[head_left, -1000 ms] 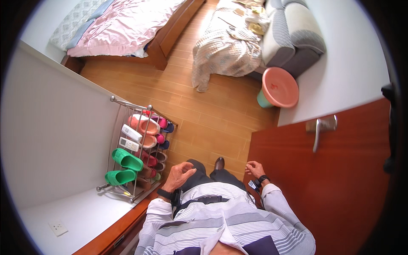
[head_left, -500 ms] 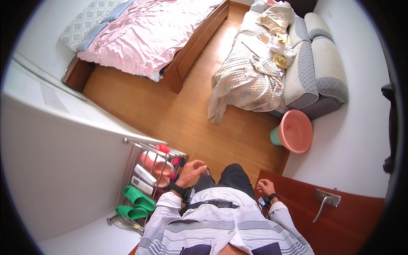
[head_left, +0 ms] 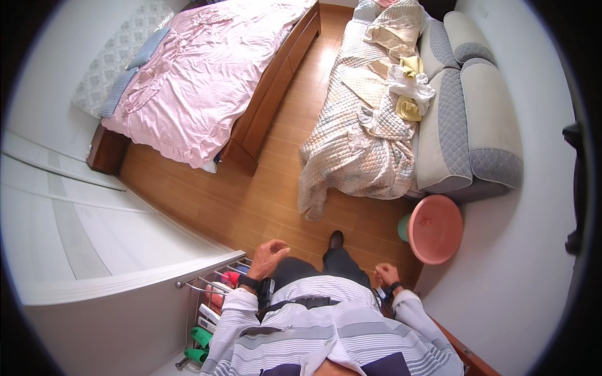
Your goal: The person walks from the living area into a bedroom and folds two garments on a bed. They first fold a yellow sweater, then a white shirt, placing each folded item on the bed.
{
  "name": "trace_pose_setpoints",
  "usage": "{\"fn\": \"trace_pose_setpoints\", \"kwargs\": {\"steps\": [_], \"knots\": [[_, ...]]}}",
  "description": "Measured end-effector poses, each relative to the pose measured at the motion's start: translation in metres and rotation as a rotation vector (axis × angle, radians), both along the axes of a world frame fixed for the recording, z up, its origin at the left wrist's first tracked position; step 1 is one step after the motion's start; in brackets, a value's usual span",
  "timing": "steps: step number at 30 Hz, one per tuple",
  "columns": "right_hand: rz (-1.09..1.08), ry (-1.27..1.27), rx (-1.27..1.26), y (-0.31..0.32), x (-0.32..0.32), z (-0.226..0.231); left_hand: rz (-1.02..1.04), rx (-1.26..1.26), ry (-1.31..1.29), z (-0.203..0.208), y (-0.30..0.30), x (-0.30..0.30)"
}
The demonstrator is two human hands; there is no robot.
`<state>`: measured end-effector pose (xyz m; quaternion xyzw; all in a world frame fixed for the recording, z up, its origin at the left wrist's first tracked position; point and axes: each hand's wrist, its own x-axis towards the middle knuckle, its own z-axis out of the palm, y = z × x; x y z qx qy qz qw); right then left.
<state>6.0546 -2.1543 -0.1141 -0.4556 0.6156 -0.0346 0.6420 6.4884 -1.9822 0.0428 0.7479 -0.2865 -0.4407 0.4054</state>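
My left hand hangs in front of my left thigh, beside the metal shoe rack. Its fingers are loosely bent and apart, holding nothing. Near my right hip, my right hand is also empty, its fingers slightly curled and apart. Each wrist wears a dark band. On the rack are green slippers, pale remote controls and red and pink footwear, partly hidden by my left arm. One dark shoe shows ahead on the wooden floor.
A pink-covered bed stands far left. To the right is a sofa under a quilted cover with rumpled cloths. A pink basin tilts by a green bucket. A white sliding wardrobe lines the left; a brown door is lower right.
I have moved forward into the room: bed, sofa and basin sit lower in view. The rack and door slid toward the lower edge. Both hands stay empty.
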Motion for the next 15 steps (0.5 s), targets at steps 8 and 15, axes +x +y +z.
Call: {"fn": "trace_pose_setpoints", "kwargs": {"steps": [8, 15], "knots": [[-0.032, -0.169, 0.008, -0.155, 0.128, 0.021, 0.206, 0.131, 0.15, -0.028, -0.025, 0.062], [0.011, -0.021, 0.076, -0.165, 0.223, 0.019, 0.329, 0.091, 0.259, -0.067, -0.044, 0.182]]}}
